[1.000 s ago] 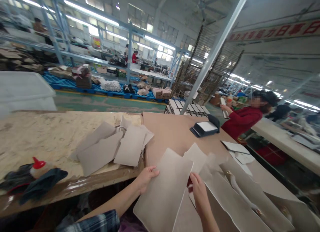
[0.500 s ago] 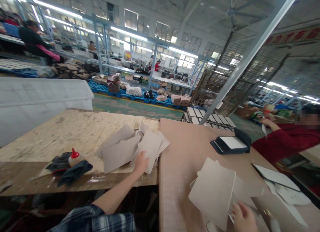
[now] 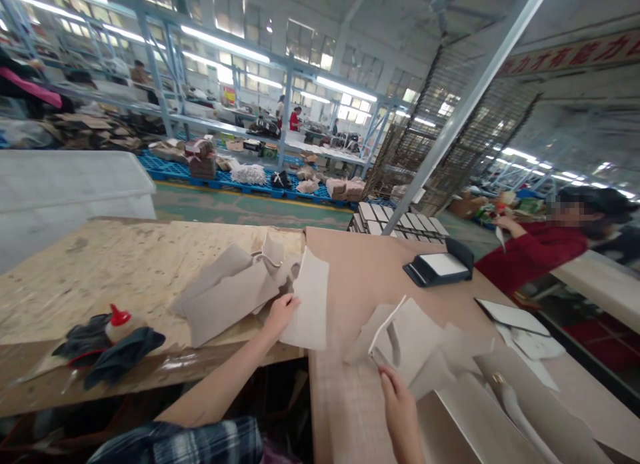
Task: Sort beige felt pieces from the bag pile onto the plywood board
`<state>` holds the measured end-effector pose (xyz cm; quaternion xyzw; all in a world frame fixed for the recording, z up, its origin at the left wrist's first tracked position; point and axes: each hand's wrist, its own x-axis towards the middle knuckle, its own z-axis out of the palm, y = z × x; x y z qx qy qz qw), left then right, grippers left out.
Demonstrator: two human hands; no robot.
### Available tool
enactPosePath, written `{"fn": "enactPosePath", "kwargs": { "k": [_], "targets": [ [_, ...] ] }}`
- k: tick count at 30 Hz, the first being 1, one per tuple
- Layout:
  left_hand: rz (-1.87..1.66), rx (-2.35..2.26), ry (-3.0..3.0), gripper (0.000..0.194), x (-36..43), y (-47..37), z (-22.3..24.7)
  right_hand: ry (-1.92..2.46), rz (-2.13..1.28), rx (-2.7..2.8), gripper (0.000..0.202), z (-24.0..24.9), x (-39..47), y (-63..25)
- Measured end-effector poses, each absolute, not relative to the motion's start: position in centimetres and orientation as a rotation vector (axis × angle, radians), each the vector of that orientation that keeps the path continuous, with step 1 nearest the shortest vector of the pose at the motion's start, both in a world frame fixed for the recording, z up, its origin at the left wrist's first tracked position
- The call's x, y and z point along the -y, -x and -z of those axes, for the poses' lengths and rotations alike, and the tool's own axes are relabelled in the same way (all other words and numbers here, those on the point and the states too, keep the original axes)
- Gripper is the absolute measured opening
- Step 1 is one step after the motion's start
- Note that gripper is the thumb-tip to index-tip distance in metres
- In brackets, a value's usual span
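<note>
- Now the left hand grips a pale grey sheet by its left edge, thumb on top, lifting it so that it stands tilted over the seam where the plywood table meets the brown tabletop.
- Just left of that sheet, a loose pile of grey sheets lies fanned out on the plywood table, near its front edge and close to its right corner.
- Meanwhile the right hand pinches the lower edge of a folded grey piece, which is raised off the brown tabletop near its front edge; one flap stands up on the left side.
- More grey panels overlap at the front right corner of the brown tabletop, touching the folded piece.
- Toward the far right edge of the brown tabletop rests a dark box with a white sheet inside.
- At the front left of the plywood table, a red-capped bottle lies among dark cloths.
- Beyond the right edge, a person in a red top works at another bench.
</note>
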<state>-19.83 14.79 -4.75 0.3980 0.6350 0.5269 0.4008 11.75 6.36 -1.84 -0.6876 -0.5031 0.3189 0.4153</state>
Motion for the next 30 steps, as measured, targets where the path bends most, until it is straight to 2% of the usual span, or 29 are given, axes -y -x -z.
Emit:
{"fn": "enactPosePath", "kwargs": {
  "k": [4,6,12,20,25,30],
  "targets": [
    [-1.316,-1.056,-0.719,0.051,-10.5,14.7,1.5,1.507,-1.164,0.918,0.065,-0.5,-5.8,-9.9],
    [-1.257,-0.919,-0.645,0.056,-8.5,12.5,0.2,1.413,-1.210,0.822,0.069,-2.0,-5.1,-9.4],
    [-1.271,-0.908,-0.711,0.056,-5.0,9.3,-1.4,1.439,-1.007,0.936,0.059,-5.4,-2.0,-10.0],
    [-1.315,-0.971,-0.908,0.048,-3.4,8.6,-1.6,1.338,-1.158,0.662,0.053,-5.7,0.5,-11.0],
    [-1.342,-1.113,-1.094,0.038,-2.5,8.8,-2.1,1.381,-1.119,0.778,0.058,-5.5,0.8,-11.3],
    [-1.358,-1.204,-1.280,0.033,-1.8,9.0,-2.8,1.678,-0.769,1.160,0.053,-4.8,0.4,-11.4]
  ]
}}
